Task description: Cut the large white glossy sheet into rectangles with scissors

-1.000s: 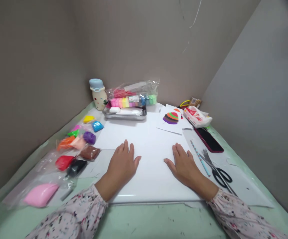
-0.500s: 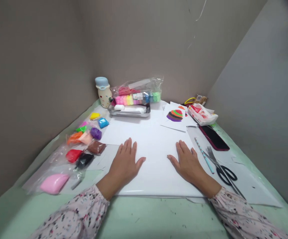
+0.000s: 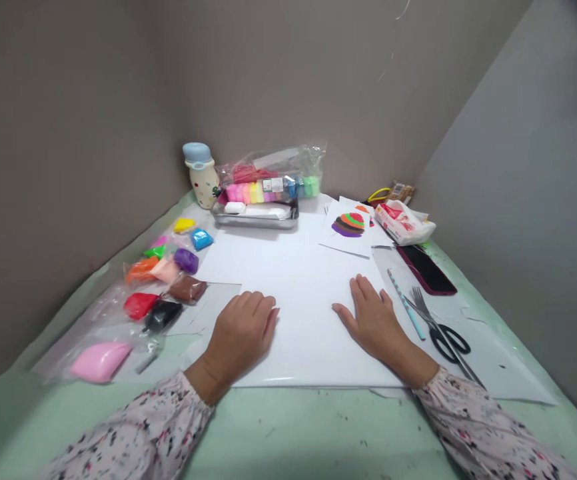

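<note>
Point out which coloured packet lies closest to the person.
The large light-pink packet; the red packet, the black packet and all the others lie farther back.

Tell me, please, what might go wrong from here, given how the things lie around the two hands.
The right sleeve lies close to the fork and scissors, so it could catch them if the right hand draws back. The left sleeve is near the pink packet and might drag it. The clear bag sits on top of the tray, so it may slip if bumped.
</note>
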`<state>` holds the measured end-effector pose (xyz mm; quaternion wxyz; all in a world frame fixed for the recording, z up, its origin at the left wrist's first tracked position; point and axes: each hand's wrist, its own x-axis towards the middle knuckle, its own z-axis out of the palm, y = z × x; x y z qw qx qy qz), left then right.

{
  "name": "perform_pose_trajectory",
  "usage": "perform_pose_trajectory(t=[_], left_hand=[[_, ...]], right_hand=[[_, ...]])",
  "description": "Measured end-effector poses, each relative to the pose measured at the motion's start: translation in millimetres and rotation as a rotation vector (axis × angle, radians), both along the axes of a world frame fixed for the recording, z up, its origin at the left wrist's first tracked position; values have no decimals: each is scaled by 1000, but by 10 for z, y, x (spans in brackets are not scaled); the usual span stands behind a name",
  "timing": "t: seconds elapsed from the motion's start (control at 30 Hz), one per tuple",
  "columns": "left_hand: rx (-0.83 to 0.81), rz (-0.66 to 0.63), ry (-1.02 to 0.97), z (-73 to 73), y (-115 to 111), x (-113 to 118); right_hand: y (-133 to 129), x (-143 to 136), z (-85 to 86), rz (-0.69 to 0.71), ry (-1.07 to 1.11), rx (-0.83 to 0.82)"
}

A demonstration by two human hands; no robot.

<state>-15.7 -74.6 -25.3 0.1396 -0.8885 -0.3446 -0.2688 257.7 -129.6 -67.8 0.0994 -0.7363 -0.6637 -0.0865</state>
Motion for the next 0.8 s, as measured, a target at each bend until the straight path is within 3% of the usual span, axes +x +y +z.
perform_pose_trajectory(t=[0.17,0.3,0.53,0.8], left_hand=[[100,-69,-23,40,-50,-44],[39,-92,0,26,-51,-52],[-56,-18,80,-36,-45,-34],[-96,-30,108,-132,-160,-289]], right_hand=[[7,-4,2,1,7,11],[10,-23,39,-10,2,-21],[3,-27,37,-19,6,-29],[2,-11,21,-15,-5,-29]])
